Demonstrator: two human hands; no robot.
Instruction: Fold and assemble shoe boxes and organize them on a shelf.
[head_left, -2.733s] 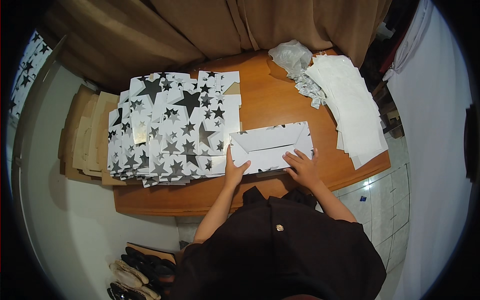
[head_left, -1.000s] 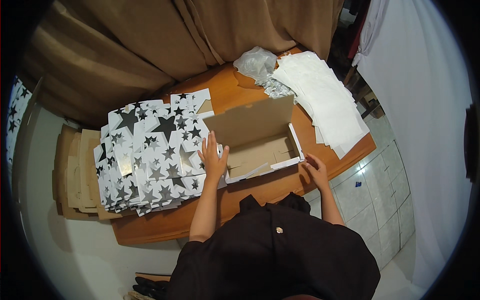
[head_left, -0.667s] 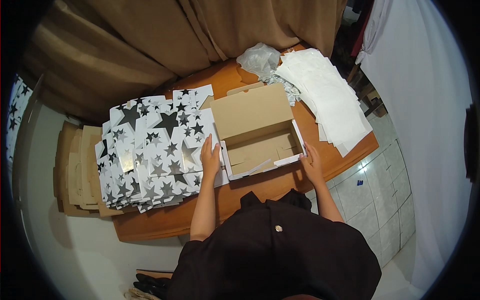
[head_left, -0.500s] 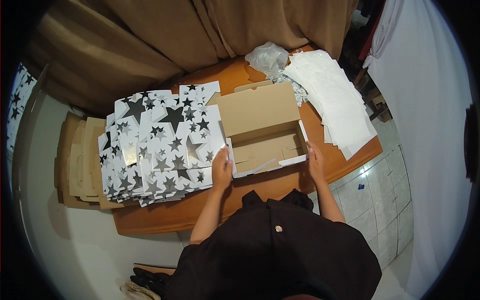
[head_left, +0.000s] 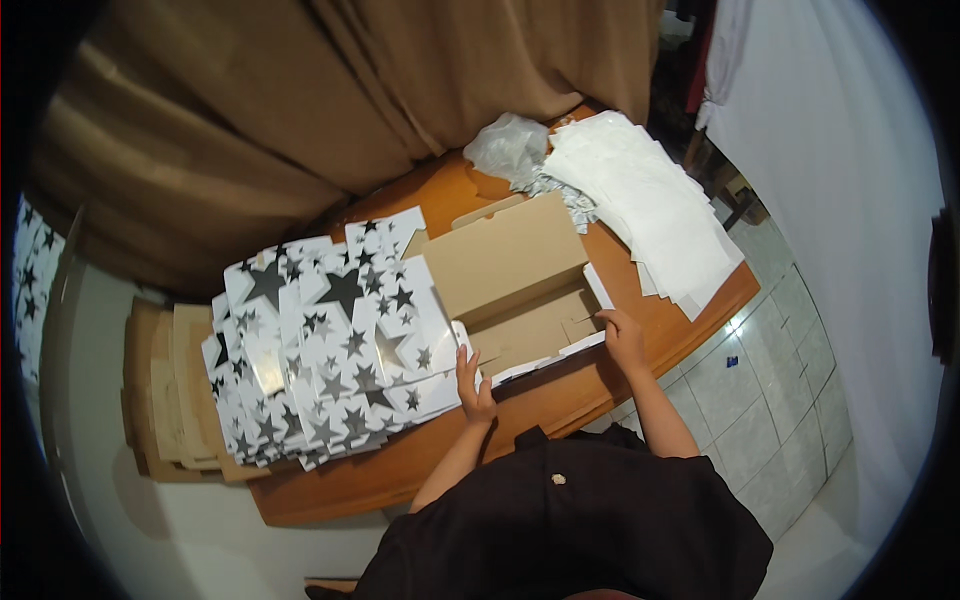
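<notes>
A cardboard box (head_left: 515, 255) stands on the table with its brown lid raised toward the back. Its tray is unfilled, with brown inside and white edges. Against the box's near left corner rests my left hand (head_left: 477, 395), fingers stretched out and thumb apart. My right hand (head_left: 625, 342) has its fingers closed over the white wall at the near right corner. Just left of the box lies a pile of flat white cartons (head_left: 335, 345) printed with black and silver stars.
A stack of white paper sheets (head_left: 660, 215) lies at the table's right end. Beside it are a crumpled clear plastic bag (head_left: 507, 150) and crinkled silvery material (head_left: 565, 195). Brown cardboard pieces (head_left: 165, 390) stick out at the left. A brown curtain (head_left: 260, 120) hangs behind the wooden table (head_left: 530, 415).
The whole view has tilted and shifted. My left hand's fingers have straightened and loosened at the box's left corner; my right hand stays at its right corner. The box lid remains up.
</notes>
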